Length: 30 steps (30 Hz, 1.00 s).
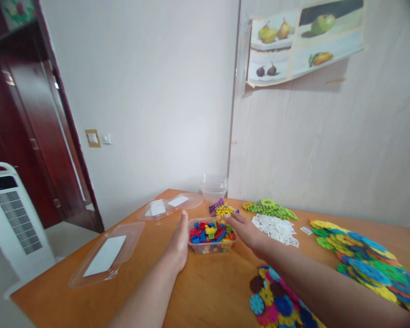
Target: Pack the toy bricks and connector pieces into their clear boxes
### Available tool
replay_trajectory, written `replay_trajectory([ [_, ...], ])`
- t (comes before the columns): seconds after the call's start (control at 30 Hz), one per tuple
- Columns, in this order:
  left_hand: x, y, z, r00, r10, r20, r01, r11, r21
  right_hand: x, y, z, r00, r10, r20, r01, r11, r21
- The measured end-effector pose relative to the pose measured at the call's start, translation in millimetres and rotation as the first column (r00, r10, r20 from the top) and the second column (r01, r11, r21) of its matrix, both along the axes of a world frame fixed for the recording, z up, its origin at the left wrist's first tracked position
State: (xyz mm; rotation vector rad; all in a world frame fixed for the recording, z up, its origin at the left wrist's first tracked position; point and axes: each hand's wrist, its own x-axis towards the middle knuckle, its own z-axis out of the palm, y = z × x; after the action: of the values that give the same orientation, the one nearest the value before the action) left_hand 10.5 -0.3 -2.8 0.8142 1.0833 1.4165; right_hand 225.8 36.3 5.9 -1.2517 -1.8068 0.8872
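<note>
A clear plastic tub [211, 248] filled with small red, blue, yellow and green building blocks [210, 231] sits on the table between my two hands. My left hand [181, 240] stands upright along the tub's left side, thumb up and fingers straight. At the tub's right side is my right hand [246, 229], palm turned down, its fingers stretched over the right rim. Whether either palm presses on the plastic, I cannot tell. Purple and yellow pieces [224, 209] lie just behind the tub. White lattice pieces [276, 229] are heaped beyond my right hand.
Clear lids with white labels [105, 256] lie on the left of the wooden table [205, 291]. Stacked clear bowls [214, 187] stand by the wall. Green pieces [271, 210], large colourful discs [369, 262] and flower-shaped pieces [276, 300] are piled to the right.
</note>
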Motion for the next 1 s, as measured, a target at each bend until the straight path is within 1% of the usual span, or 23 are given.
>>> replay_trajectory([
  [0.03,-1.2,0.7,-0.3,1.000,0.019,0.005,-0.019,1.000,-0.001,2.0,-0.5,4.4,0.992,0.025,0.127,-0.034,0.997,0.072],
  [0.07,-2.3,1.2,-0.6,0.999,0.042,0.006,-0.042,0.999,-0.011,3.6,-1.0,9.1,0.968,0.069,0.240,-0.104,0.985,0.135],
  [0.13,-3.5,1.5,-0.2,0.997,0.071,-0.001,-0.071,0.997,-0.034,4.6,-1.7,18.1,0.877,0.170,0.449,-0.291,0.932,0.216],
  [0.2,-2.9,0.7,1.3,0.998,0.063,-0.005,-0.064,0.996,-0.055,2.0,-1.2,24.1,0.782,0.229,0.580,-0.420,0.881,0.217],
  [0.23,-2.2,0.1,2.2,0.999,0.051,-0.003,-0.051,0.997,-0.063,-0.5,-0.4,25.7,0.750,0.246,0.614,-0.454,0.867,0.207],
  [0.3,-0.9,-0.9,3.7,1.000,0.017,0.016,-0.016,0.997,-0.069,-6.7,2.2,26.8,0.711,0.269,0.650,-0.492,0.851,0.186],
  [0.37,-0.6,-0.9,4.1,0.999,-0.008,0.037,0.011,0.998,-0.064,-12.3,4.9,27.2,0.688,0.268,0.675,-0.503,0.846,0.176],
  [0.47,-2.1,1.0,3.1,0.998,-0.005,0.057,0.008,0.999,-0.045,-16.7,6.5,29.5,0.665,0.227,0.711,-0.493,0.849,0.190],
  [0.57,-4.6,3.8,2.1,0.997,0.058,0.057,-0.057,0.998,-0.015,-16.3,4.1,30.9,0.672,0.170,0.721,-0.457,0.861,0.223],
  [0.67,-7.1,5.7,1.6,0.992,0.122,0.031,-0.121,0.992,-0.024,-15.1,0.2,27.7,0.673,0.125,0.729,-0.432,0.867,0.250],
  [0.77,-8.6,6.4,1.1,0.992,0.128,0.007,-0.128,0.991,-0.045,-15.6,-3.4,23.4,0.669,0.104,0.736,-0.424,0.866,0.263],
  [1.0,-9.0,5.6,1.0,0.989,0.147,-0.022,-0.148,0.988,-0.050,-17.8,-10.8,21.8,0.706,0.054,0.707,-0.355,0.890,0.286],
])
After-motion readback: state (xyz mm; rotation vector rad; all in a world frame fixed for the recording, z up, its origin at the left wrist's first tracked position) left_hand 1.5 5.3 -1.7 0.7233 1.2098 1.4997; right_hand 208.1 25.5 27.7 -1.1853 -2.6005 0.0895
